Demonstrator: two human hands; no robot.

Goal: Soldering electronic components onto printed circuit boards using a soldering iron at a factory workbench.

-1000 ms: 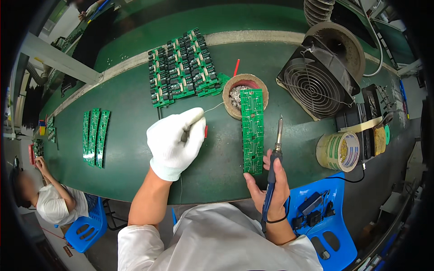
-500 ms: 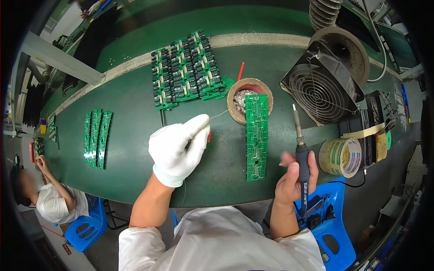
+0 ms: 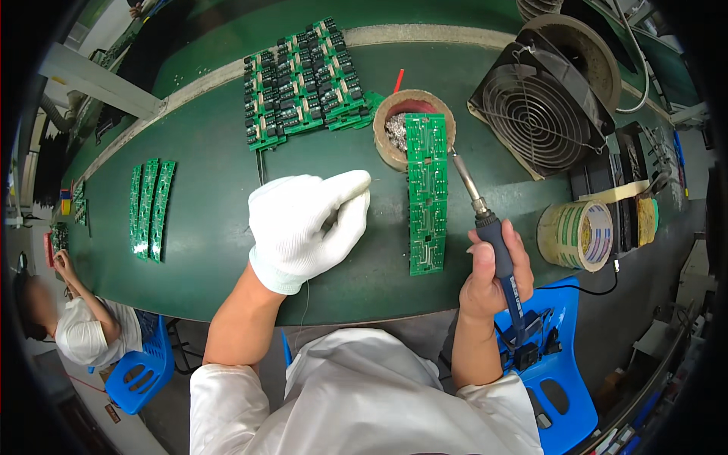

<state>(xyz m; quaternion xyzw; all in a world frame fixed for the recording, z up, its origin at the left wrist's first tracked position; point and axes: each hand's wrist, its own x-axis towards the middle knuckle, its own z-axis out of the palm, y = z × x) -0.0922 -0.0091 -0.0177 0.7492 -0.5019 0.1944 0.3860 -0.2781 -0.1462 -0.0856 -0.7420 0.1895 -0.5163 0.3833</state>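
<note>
My left hand [image 3: 307, 227], in a white knit glove, is closed in a pinch over the green bench, left of a long green circuit board [image 3: 427, 246]. A thin solder wire [image 3: 306, 307] trails below the glove; the pinched part is mostly hidden. My bare right hand [image 3: 485, 280] grips a blue-handled soldering iron [image 3: 494, 243]. Its metal tip slants up and left, close to the board's upper right edge and the ring's rim; contact cannot be made out. The board's far end rests on a cardboard ring [image 3: 388, 155] with silvery scraps inside.
Stacked circuit boards [image 3: 299, 91] lie at the back, and several narrow boards [image 3: 152, 208] at the left. A black fan [image 3: 535, 114] and a tape roll [image 3: 574, 235] stand on the right. Another person [image 3: 91, 326] sits far left; a blue chair [image 3: 557, 387] is lower right.
The soldering iron has tilted left, bringing its tip close to the board and ring. My left hand has moved slightly right, nearer the board. The whole view has shifted a little.
</note>
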